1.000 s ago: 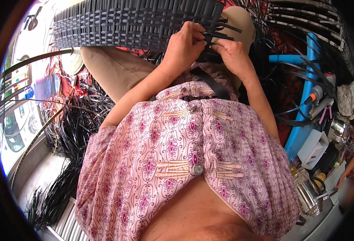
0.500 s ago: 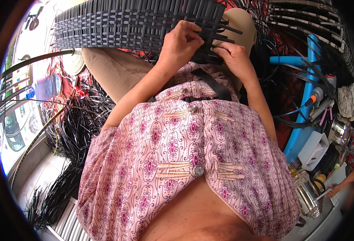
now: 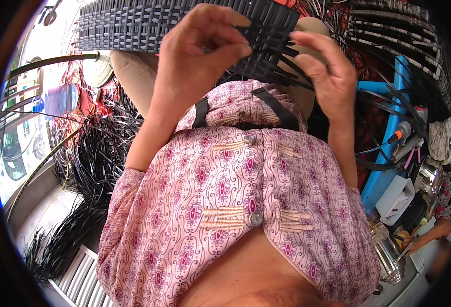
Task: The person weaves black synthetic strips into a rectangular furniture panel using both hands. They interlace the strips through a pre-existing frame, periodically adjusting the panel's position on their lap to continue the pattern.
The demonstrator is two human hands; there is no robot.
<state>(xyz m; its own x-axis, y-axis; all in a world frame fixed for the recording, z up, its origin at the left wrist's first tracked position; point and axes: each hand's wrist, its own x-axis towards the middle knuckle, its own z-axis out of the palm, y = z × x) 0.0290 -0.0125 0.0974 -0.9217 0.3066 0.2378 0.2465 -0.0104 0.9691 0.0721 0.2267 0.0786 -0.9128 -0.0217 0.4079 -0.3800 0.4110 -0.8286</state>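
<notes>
A dark grey woven wicker panel [image 3: 128, 25] lies across my lap at the top of the view, its loose strip ends sticking out at the right end. My left hand [image 3: 200, 56] is raised in front of it. Its thumb and curled fingers come together in a pinch, and whatever is between them cannot be made out. To the right, my right hand [image 3: 333, 71] is lifted beside the panel's loose strip ends [image 3: 287, 74], its thumb and index finger apart, with nothing visible in them.
Heaps of loose black strips [image 3: 102, 158] lie at the left. A blue frame [image 3: 384, 153] stands at the right, near a white plastic container [image 3: 394, 199] and a metal flask [image 3: 389, 256]. Another person's arm [image 3: 430, 238] shows at the lower right.
Both hands have risen off the panel toward me, the left one also moving left. My right hand has moved right and its fingers have spread.
</notes>
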